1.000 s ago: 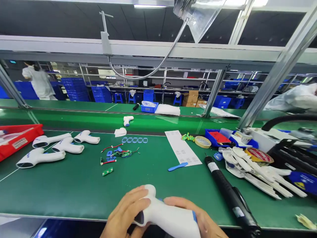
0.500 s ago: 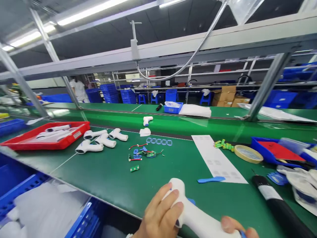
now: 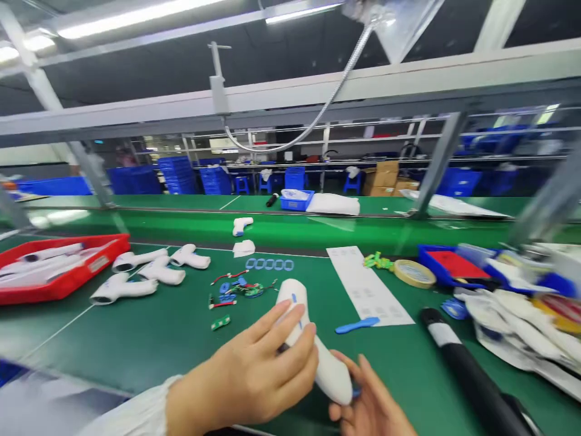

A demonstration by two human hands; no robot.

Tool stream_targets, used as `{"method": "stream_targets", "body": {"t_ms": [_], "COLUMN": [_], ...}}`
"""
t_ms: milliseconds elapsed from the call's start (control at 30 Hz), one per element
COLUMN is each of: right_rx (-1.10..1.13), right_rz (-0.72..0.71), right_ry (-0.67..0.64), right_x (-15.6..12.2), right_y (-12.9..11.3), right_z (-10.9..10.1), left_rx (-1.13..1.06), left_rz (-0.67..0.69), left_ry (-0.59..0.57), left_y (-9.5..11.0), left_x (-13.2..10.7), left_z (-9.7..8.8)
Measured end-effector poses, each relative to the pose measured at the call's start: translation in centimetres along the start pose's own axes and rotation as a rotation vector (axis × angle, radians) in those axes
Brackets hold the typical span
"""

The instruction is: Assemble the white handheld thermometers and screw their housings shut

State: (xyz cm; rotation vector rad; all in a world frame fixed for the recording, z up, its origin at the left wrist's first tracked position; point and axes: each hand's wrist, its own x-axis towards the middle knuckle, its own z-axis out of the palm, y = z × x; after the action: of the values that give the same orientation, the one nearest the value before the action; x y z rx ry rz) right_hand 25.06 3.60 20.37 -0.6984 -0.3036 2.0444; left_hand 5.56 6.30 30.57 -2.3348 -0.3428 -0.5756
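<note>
A white gun-shaped plastic housing [image 3: 333, 375] with small blue slots is held tilted above the green bench. My left hand [image 3: 258, 363] wraps its fingers over the upper part of it. At the lower end of the handle, my right hand [image 3: 370, 399] closes its thumb and fingers around the tip, where a bit of blue shows; what that blue piece is, I cannot tell. Behind the housing lie a cluster of wired green circuit boards [image 3: 254, 290], a small green board [image 3: 221, 322] and several blue rings [image 3: 270, 264]. A blue spatula-like tool [image 3: 357, 325] rests to the right.
Several similar white housings [image 3: 163, 270] lie at left beside a red tray [image 3: 111, 257]. A black-handled electric screwdriver [image 3: 467, 369], tape roll [image 3: 414, 274], white sheet [image 3: 363, 290], white gloves [image 3: 512, 327] and blue bin [image 3: 429, 257] are at right. A metal shelf beam [image 3: 290, 97] crosses overhead.
The view has turned to the right. The housing has been raised farther over the bench and turned, so blue slots now show. Both hands still hold it, and more of the right hand is visible.
</note>
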Motion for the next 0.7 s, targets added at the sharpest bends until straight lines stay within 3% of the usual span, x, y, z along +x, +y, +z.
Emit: {"method": "stream_targets", "body": {"t_ms": [133, 233, 367, 433, 533, 567, 700], "right_rx": [0.011, -0.04, -0.236, -0.459, -1.142, -1.478, -1.875], "right_rz": [-0.06, -0.178, -0.316, -0.397, -0.554, -0.592, -0.658], "right_ry": [0.021, 0.064, 0.104, 0.11, 0.164, 0.21, 0.395], "right_x": [1.0, -0.1, -3.3, -4.5, -4.2, -3.4, 2.6], "right_y": [-0.1, -0.6, -3.5, -6.4, -11.8, -13.7, -19.4], "right_z": [-0.7, -1.0, -0.6, -0.5, -0.6, -0.7, -1.7], "left_rx": [0.014, 0.017, -0.029, -0.077, -0.126, -0.135, -0.141], "left_rz": [0.035, 0.018, -0.156, -0.249, -0.278, -0.284, -0.334], "left_ry": [0.006, 0.015, -0.025, 0.008, 0.038, 0.043, 0.065], "left_y": [-1.5, -2.0, -1.8, -1.1, 0.3, 0.9, 3.0], "left_x": [-0.1, -1.4, -4.5, -6.0, -7.6, -7.9, -8.1], "left_z": [-0.5, -0.6, 0.7, 2.2, 4.8, 5.6, 8.1]}}
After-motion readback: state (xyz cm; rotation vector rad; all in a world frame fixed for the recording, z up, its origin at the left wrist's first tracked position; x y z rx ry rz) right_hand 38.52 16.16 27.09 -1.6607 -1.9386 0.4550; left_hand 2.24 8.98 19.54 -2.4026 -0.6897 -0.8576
